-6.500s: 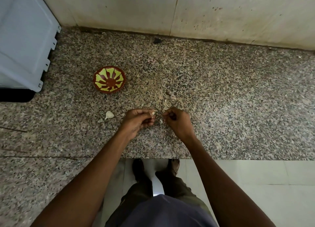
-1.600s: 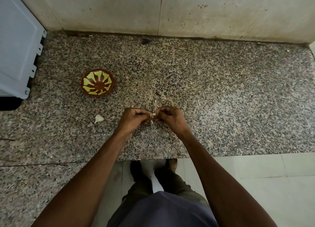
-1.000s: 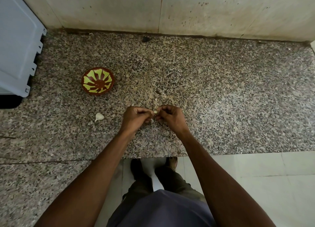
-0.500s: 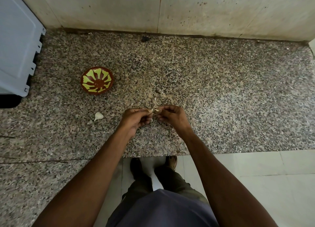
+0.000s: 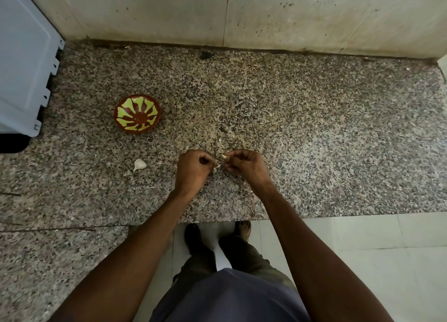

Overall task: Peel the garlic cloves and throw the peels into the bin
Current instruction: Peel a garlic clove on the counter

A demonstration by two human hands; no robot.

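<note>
Garlic clove [image 5: 224, 156] sits pinched at the fingertips of my right hand [image 5: 244, 168], only its pale tip visible above the counter [image 5: 314, 152]. My left hand [image 5: 193, 169] is curled just beside it, fingers apparently nipping a scrap of peel [image 5: 217, 166] between the two hands; that scrap is too small to confirm.

Risks noted, as judgement:
- The clove is small and likely slick once bared; a hard tug on the skin could flick it out of the pinch and over the near counter edge to the floor.
- Papery peel is light; bits may scatter on the speckled stone, where a few flecks [image 5: 220, 140] already blend in, and be missed at disposal.

A second, unpeeled clove [image 5: 139, 164] lies apart to the left, near the painted bowl [image 5: 137, 113]. No bin is positively identified; a grey container [image 5: 24, 67] stands far left.
</note>
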